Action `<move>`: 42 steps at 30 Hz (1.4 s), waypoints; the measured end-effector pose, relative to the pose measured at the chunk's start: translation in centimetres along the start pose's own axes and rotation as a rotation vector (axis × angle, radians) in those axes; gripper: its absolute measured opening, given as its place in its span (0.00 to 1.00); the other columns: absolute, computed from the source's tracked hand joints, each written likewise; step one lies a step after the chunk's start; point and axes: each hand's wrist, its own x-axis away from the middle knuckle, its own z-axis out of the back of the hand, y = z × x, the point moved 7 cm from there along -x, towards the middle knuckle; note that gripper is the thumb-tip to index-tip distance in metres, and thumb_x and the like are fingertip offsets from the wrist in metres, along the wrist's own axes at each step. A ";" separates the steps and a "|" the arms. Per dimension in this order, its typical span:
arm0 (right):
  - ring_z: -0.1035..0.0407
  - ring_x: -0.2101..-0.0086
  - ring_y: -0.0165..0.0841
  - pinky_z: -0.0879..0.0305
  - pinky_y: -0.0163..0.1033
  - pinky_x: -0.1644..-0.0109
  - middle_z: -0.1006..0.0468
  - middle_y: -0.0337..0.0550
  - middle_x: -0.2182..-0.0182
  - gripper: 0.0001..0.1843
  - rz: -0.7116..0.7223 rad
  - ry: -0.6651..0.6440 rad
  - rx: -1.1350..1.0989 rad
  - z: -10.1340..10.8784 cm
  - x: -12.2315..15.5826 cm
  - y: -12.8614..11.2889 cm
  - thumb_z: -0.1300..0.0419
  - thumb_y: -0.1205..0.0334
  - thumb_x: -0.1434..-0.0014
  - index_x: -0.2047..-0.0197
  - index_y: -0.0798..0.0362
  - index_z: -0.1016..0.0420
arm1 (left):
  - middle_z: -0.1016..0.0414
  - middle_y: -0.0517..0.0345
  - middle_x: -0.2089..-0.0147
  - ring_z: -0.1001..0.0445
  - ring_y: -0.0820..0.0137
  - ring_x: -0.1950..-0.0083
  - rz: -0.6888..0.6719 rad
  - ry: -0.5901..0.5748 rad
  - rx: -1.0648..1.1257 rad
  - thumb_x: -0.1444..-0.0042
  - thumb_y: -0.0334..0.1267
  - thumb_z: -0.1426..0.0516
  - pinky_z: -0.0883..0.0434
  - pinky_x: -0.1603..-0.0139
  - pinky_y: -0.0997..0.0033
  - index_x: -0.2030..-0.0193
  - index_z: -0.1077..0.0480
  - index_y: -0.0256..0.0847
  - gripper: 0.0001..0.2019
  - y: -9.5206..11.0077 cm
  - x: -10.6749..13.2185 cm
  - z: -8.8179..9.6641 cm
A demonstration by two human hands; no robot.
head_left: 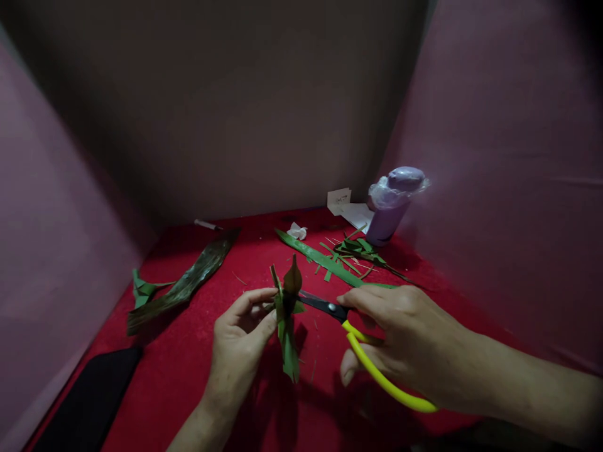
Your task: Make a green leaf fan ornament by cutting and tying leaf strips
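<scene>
Your left hand [242, 333] pinches the small folded green leaf piece [288, 314] between thumb and forefinger, just above the red cloth tabletop [198, 370]. The leaf looks light, thin and springy, stiff along its grain yet easy to crease or split. I'd judge the best hold is its folded middle, right at your fingertips, with the pointed ends free above and below them. Your right hand [400, 339] is curled through the loops of the black-bladed, yellow-handled scissors [330, 307], wrist level. The blades reach left to the leaf beside your left thumb; I cannot tell whether they are parted.
</scene>
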 end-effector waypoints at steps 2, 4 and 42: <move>0.35 0.77 0.29 0.43 0.34 0.72 0.28 0.40 0.76 0.06 -0.009 -0.014 0.014 0.5 -0.1 0.0 0.40 0.62 0.49 0.68 0.54 0.32 | 0.21 0.59 0.66 0.24 0.74 0.65 -0.009 -0.003 -0.010 0.55 0.32 0.36 0.29 0.64 0.80 0.62 0.26 0.41 0.11 0.0 0.0 0.0; 0.36 0.77 0.28 0.45 0.33 0.73 0.28 0.39 0.76 0.04 -0.010 -0.031 0.030 0.7 -0.2 -0.1 0.41 0.65 0.50 0.69 0.54 0.33 | 0.21 0.59 0.66 0.24 0.74 0.64 -0.021 -0.011 -0.023 0.54 0.33 0.37 0.29 0.64 0.80 0.61 0.26 0.42 0.11 0.0 0.0 0.0; 0.43 0.86 0.26 0.61 0.35 0.83 0.31 0.36 0.83 0.17 0.006 -0.072 0.241 2.2 0.1 -1.1 0.36 0.50 0.54 0.73 0.51 0.38 | 0.29 0.57 0.54 0.29 0.67 0.52 -0.346 -0.058 -0.438 0.49 0.30 0.42 0.33 0.49 0.67 0.57 0.28 0.47 0.13 1.8 1.3 -0.7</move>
